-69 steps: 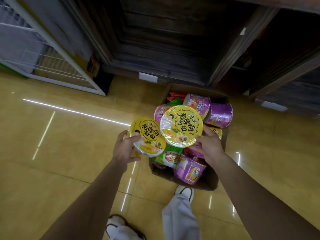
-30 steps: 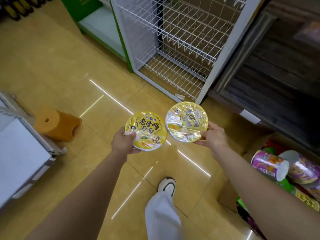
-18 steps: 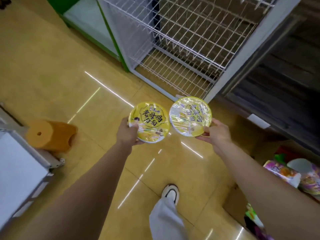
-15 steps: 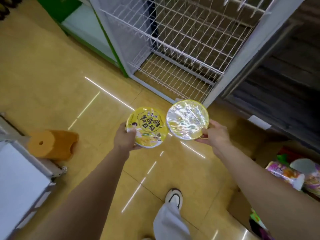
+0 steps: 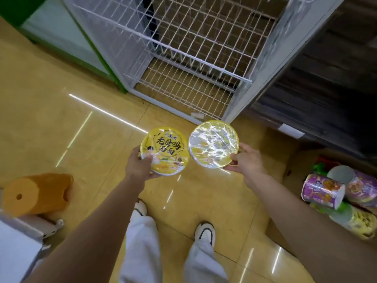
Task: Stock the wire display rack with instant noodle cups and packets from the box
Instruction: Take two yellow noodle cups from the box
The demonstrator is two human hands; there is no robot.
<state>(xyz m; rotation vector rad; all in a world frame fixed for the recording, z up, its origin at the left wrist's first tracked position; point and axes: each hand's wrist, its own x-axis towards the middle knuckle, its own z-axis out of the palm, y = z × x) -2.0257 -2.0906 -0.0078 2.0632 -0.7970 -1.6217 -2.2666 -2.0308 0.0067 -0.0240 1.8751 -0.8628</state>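
Wire rack point(image 5: 195, 58) looks bare atm; left hand point(image 5: 138, 166) grips one yellow noodle cup point(image 5: 165, 151), right hand point(image 5: 247, 160) pinches another yellow cup point(image 5: 213, 144), box point(image 5: 289, 172) w/ plenty left.

This is a small shop, most likely a convenience store or grocery. A white wire display rack point(image 5: 195, 64) of the retail kind stands on a glossy yellow tiled floor point(image 5: 51, 129), its slanted mesh shelves bare. Beside it sits a green-edged shelving unit point(image 5: 67, 43) with a pale deck, another shop fixture. At the right, an open cardboard box point(image 5: 285, 172) on the floor holds many shrink-wrapped instant noodle cups point(image 5: 324, 190) in purple and yellow, stock in bulk rather than a household's supply. Dark wood-look panelling point(image 5: 326, 82) carries small white tags point(image 5: 289, 130), which may be price labels, though the blur leaves this uncertain.
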